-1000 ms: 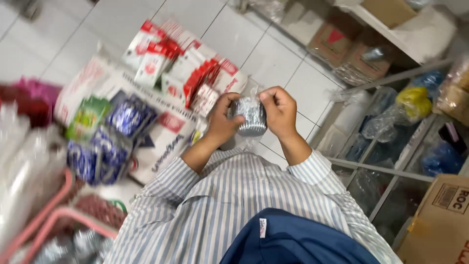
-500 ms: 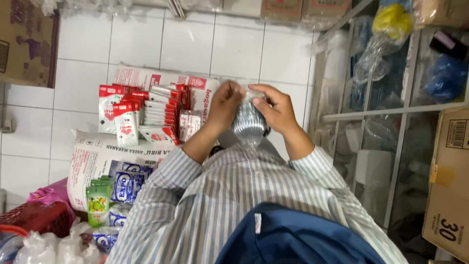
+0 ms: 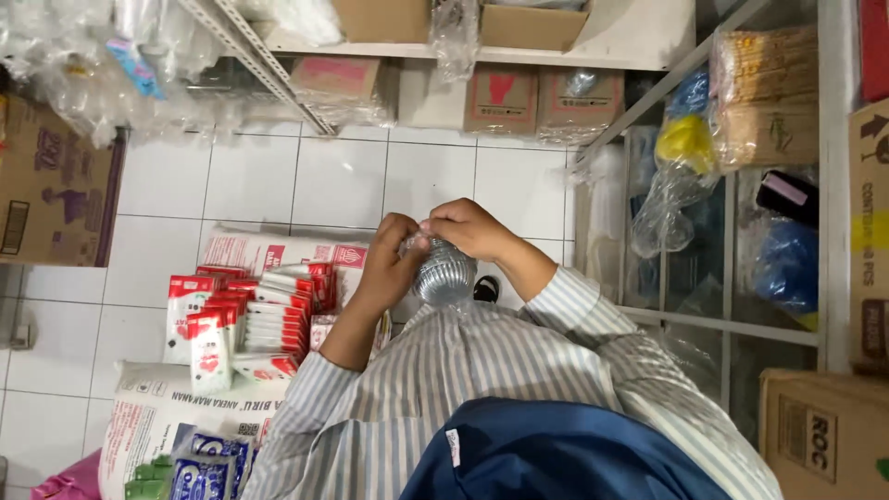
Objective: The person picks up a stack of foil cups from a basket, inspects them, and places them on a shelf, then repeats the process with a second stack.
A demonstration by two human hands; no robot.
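White tiled floor [image 3: 343, 176] fills the upper and left field; metal shelving [image 3: 732, 315] with bagged goods stands at three o'clock, cardboard boxes [image 3: 500, 97] at twelve o'clock. At eight o'clock a large white sack [image 3: 153, 417] lies on the floor, with a stack of red-and-white packets [image 3: 245, 310] just above it at nine o'clock. The person's striped sleeves rise from six o'clock toward centre. At centre, a silvery ribbed stack wrapped in clear plastic [image 3: 444, 273] is held in the air between both hands. The left hand [image 3: 389, 259] is closed round its left side; the right hand [image 3: 472, 227] pinches the plastic at its top, fingers together.
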